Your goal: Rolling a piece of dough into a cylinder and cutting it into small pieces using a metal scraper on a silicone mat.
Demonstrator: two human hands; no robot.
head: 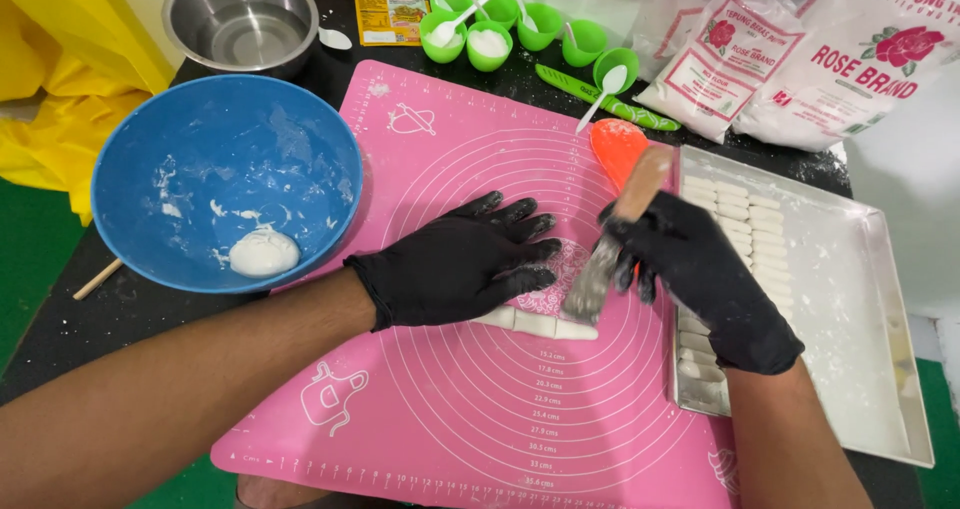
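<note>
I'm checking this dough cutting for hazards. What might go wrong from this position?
The left hand presses the white dough strip right beside the scraper blade held by the right hand, so its fingers might get nicked. The cut pieces lie close together and may stick. The right forearm lies over the metal tray of finished pieces and could squash some.

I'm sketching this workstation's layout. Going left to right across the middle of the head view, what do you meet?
Blue bowl holding a dough ball → left hand flat on the dough strip on the pink mat → right hand holding a scraper → metal tray with cut dough pieces.
</note>
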